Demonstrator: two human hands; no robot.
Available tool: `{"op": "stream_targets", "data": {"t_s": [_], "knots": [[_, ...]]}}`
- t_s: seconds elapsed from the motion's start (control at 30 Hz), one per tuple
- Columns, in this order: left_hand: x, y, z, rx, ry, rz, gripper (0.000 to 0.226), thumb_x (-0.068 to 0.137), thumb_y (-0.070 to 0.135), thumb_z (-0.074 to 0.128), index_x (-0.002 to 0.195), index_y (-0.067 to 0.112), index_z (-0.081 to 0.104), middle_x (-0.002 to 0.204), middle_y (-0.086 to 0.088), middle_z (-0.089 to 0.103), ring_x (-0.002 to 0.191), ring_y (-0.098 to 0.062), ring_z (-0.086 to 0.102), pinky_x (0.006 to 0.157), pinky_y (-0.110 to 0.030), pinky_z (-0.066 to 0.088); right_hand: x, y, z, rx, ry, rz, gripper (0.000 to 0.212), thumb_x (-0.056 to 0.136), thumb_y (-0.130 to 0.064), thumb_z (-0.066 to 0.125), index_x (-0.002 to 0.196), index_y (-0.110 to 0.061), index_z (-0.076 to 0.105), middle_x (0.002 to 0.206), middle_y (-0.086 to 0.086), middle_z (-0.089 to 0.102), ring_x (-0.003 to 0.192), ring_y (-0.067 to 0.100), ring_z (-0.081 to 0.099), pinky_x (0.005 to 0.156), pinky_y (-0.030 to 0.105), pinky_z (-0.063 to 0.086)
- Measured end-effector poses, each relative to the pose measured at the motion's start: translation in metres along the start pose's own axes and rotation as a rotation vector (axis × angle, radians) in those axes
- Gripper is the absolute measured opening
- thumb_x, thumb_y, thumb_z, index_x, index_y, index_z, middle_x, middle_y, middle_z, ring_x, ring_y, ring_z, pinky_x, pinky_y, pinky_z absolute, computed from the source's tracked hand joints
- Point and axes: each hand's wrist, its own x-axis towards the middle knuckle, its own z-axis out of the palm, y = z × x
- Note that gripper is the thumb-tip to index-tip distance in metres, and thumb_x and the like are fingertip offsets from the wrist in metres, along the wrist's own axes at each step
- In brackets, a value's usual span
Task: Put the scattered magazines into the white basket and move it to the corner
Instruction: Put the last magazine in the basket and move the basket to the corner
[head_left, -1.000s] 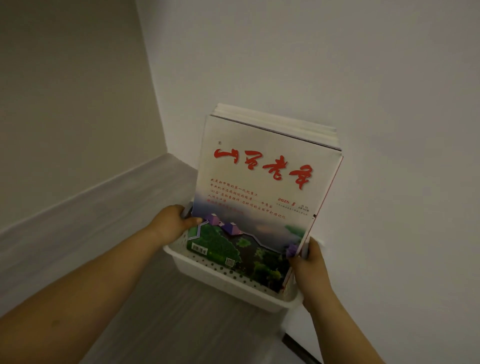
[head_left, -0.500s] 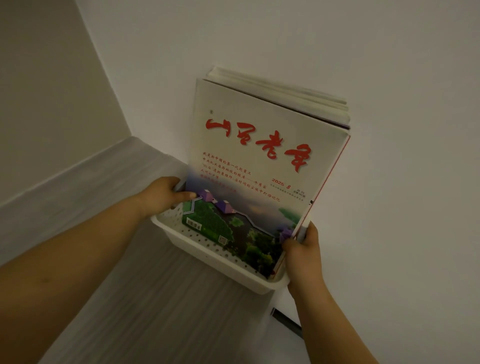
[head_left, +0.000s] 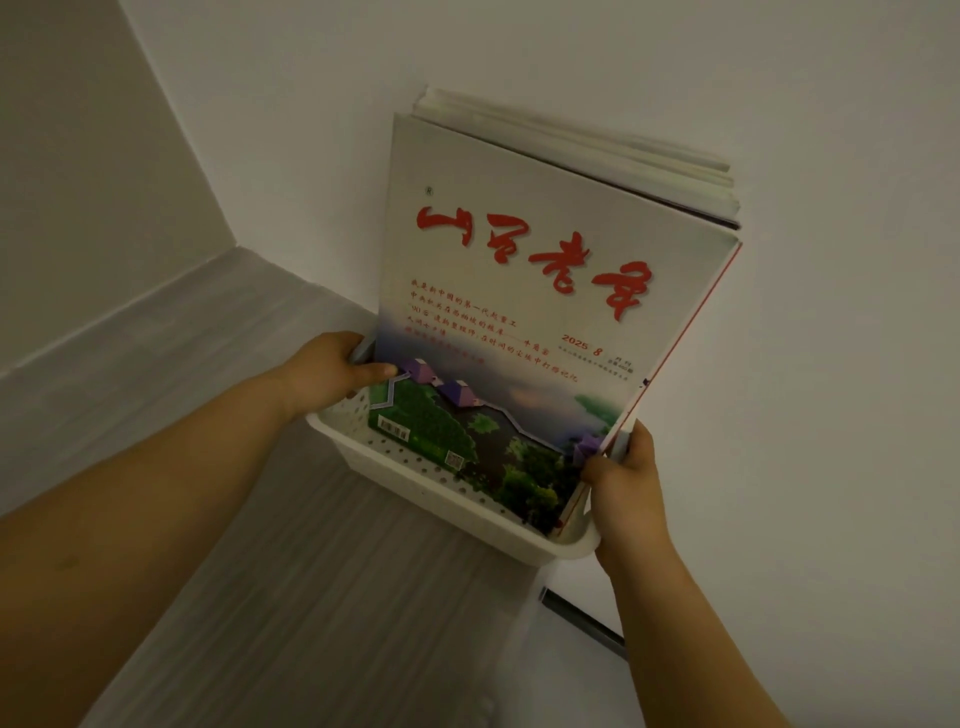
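Observation:
A white perforated basket (head_left: 415, 483) holds a stack of magazines (head_left: 524, 312) standing upright, the front cover white with red script and a green landscape. The stack leans back toward the white wall. My left hand (head_left: 332, 371) grips the basket's left end, thumb on the front cover's lower corner. My right hand (head_left: 626, 488) grips the basket's right end, thumb pressed on the magazines' lower right corner. I cannot tell whether the basket rests on the floor or hangs just above it.
Grey wood-grain floor (head_left: 311, 597) stretches below and to the left. Two walls meet in a corner (head_left: 236, 244) at the upper left, beyond the basket. A dark strip (head_left: 582, 616) lies along the base of the right wall under my right forearm.
Both hands have kept their grip on the basket. The basket and magazines have shifted right and lower in view, and the wall corner sits further left than a second ago.

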Motion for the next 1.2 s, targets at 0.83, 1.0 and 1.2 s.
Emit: {"op": "stream_targets", "data": {"t_s": [0.83,1.0,1.2], "knots": [[-0.087,0.001,0.061,-0.689,0.350,-0.110,0.048,0.094,0.025,0.035,0.139,0.014,0.021,0.139,-0.011,0.041,0.124,-0.026,0.041,0.105,-0.037,0.033,-0.051,0.029,-0.003,0.130,-0.104,-0.017,0.069,0.087,0.006,0.037,0.140,-0.030,0.014,0.119,-0.006,0.035,0.082,-0.001,0.043,0.046,-0.003,0.040],[-0.084,0.001,0.057,-0.701,0.331,-0.118,0.048,0.094,0.024,0.034,0.138,0.012,0.021,0.140,-0.013,0.039,0.125,-0.027,0.040,0.107,-0.038,0.032,-0.053,0.028,0.000,0.102,-0.114,-0.027,0.071,0.087,0.005,0.038,0.141,-0.031,0.010,0.121,-0.005,0.033,0.082,0.000,0.043,0.045,-0.002,0.040],[-0.083,-0.001,0.058,-0.692,0.329,-0.128,0.047,0.094,0.024,0.034,0.138,0.013,0.022,0.138,-0.013,0.041,0.115,-0.021,0.044,0.099,-0.033,0.035,-0.051,0.030,0.000,0.076,-0.140,-0.045,0.072,0.086,0.005,0.038,0.141,-0.030,0.007,0.122,-0.002,0.035,0.081,0.002,0.045,0.045,-0.001,0.041]]}}
